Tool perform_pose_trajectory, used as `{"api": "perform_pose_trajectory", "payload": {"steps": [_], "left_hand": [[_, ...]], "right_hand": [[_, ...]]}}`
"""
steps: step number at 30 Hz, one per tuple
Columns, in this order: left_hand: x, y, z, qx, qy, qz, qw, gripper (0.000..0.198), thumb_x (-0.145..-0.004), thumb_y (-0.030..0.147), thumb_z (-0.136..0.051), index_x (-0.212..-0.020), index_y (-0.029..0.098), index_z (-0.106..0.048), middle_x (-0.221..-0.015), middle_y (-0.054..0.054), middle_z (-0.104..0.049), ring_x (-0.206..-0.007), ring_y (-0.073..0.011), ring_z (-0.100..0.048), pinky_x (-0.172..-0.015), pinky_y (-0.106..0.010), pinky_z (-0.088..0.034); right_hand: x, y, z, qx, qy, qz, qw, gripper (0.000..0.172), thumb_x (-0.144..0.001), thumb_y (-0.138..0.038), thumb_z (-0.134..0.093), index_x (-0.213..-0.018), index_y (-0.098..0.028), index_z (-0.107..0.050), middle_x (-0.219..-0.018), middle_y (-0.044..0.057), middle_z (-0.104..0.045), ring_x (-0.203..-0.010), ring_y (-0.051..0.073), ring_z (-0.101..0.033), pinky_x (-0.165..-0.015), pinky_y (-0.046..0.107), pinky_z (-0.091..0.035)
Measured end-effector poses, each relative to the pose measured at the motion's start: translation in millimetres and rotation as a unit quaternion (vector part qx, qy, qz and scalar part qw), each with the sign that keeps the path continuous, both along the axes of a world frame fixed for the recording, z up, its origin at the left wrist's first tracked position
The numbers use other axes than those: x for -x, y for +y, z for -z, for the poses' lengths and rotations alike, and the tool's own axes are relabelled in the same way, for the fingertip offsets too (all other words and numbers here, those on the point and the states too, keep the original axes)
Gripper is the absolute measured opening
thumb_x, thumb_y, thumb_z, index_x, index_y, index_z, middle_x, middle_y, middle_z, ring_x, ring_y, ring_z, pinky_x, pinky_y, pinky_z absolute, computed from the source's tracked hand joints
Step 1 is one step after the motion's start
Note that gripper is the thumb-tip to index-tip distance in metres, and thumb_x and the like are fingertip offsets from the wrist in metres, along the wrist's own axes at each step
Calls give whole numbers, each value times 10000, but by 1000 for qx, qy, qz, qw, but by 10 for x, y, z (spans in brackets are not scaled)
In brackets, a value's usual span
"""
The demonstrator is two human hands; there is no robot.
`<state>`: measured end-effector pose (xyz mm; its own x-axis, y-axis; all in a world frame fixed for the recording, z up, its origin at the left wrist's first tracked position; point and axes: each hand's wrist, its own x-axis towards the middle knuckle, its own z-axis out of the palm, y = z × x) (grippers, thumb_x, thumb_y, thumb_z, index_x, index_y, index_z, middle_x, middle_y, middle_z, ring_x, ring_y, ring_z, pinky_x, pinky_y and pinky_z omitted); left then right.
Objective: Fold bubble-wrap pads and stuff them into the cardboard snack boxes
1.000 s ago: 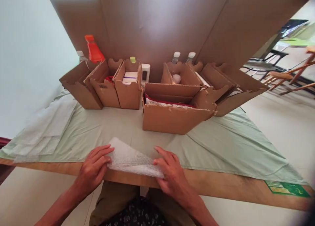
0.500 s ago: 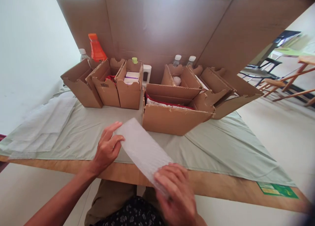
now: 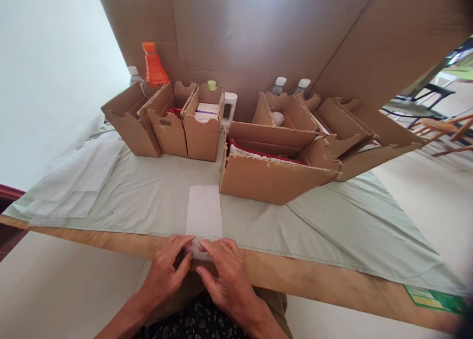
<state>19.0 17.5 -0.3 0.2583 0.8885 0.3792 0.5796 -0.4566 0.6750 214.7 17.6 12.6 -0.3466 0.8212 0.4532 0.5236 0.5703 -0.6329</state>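
A folded strip of white bubble wrap (image 3: 204,211) lies flat on the cloth, its near end over the table's front edge. At that near end my left hand (image 3: 168,265) is open, with thumb and index finger apart and fingertips on the strip's left side. My right hand (image 3: 227,272) is open too, its index fingertip on the strip's right side and its thumb pointing in below. The fingers partly cover the near end. Just beyond the strip, to the right, stands a wide cardboard box (image 3: 273,179) with something red and white inside.
More white wrap sheets (image 3: 79,176) lie at the left. Behind stand several narrow cardboard boxes (image 3: 201,139), an orange bottle (image 3: 155,68) and clear bottles with white caps (image 3: 280,84), before a tall cardboard panel (image 3: 258,43). A green packet (image 3: 430,297) lies at the right edge.
The bubble wrap strip, held up at a slant between both hands, has been laid flat and turned to point away from me. Both hands have come together at its near end. The view has tilted down.
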Motion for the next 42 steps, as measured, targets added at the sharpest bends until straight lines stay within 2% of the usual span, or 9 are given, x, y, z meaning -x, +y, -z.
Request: {"api": "perform_pose_trajectory", "payload": {"steps": [7, 13, 19, 24, 26, 29, 35, 39, 42], "left_hand": [[-48, 61, 105, -53, 13, -116, 992, 266, -921, 148, -566, -1171, 197, -643, -880, -44, -704, -832, -206, -659, -774, -356, -553], [-44, 92, 106, -66, 106, -126, 984, 278, -908, 112, -548, -1164, 179, -634, -780, -19, -664, -788, -225, -605, -776, -383, -489], [-33, 106, 106, -88, 137, -120, 979, 256, -932, 129, -550, -1172, 184, -620, -832, -36, -678, -809, -234, -602, -779, -400, -495], [33, -16, 9, -119, 111, -44, 986, 288, -912, 161, -604, -1193, 216, -637, -1198, -106, -698, -1148, -283, -617, -1035, -491, -465], [46, -64, -14, -121, 100, -13, 988, 270, -910, 117, -592, -1146, 230, -658, -1120, -72, -738, -1126, -260, -641, -1062, -481, -450], [33, -66, -11, -99, 67, -20, 993, 249, -940, 91, -544, -1101, 236, -666, -939, -34, -759, -940, -211, -688, -925, -406, -513], [-33, 127, 96, -69, 110, -70, 989, 145, -957, 186, -563, -1058, 198, -666, -820, -35, -707, -754, -219, -638, -709, -379, -512], [-38, 141, 109, -82, 114, -89, 986, 195, -951, 164, -559, -1118, 194, -657, -999, -88, -699, -923, -250, -650, -802, -409, -532], [8, 58, 34, -92, 87, -45, 991, 214, -929, 184, -606, -1136, 203, -660, -1127, -109, -684, -1050, -259, -633, -909, -427, -525]], "right_hand": [[-135, 51, 214, -10, -30, 90, 995, 376, -930, -109, -563, -1295, -204, -568, -894, 45, -732, -776, 213, -647, -741, 371, -533], [-146, 33, 154, -90, -64, 141, 984, 287, -951, -145, -572, -1230, -206, -604, -1095, 113, -714, -965, 250, -661, -810, 410, -514], [-177, -50, 111, -82, -167, 24, 982, 323, -910, -85, -562, -1202, -200, -638, -1325, 115, -672, -1285, 312, -549, -1011, 513, -427], [-145, 74, 117, -68, -129, 22, 989, 329, -904, -14, -493, -1125, -191, -660, -1097, 75, -763, -1060, 252, -662, -944, 472, -458], [-146, 87, 92, -49, -104, 13, 993, 301, -916, -22, -479, -1075, -190, -671, -970, 61, -771, -903, 223, -675, -853, 429, -484], [-158, 95, 65, 4, -74, -4, 997, 252, -955, -69, -490, -1044, -205, -683, -870, 33, -766, -774, 189, -670, -759, 372, -502], [-210, 97, 53, -48, -70, 79, 993, 223, -959, -150, -538, -1136, -197, -667, -1084, 107, -730, -954, 242, -669, -816, 405, -533], [-213, 77, 25, -48, -137, 17, 989, 319, -902, -82, -550, -1166, -227, -655, -1238, 108, -704, -1140, 282, -630, -925, 476, -507], [-207, 97, 22, -44, -126, 11, 991, 328, -925, -46, -505, -1165, -215, -651, -1119, 88, -749, -1028, 245, -669, -874, 439, -518]]}}
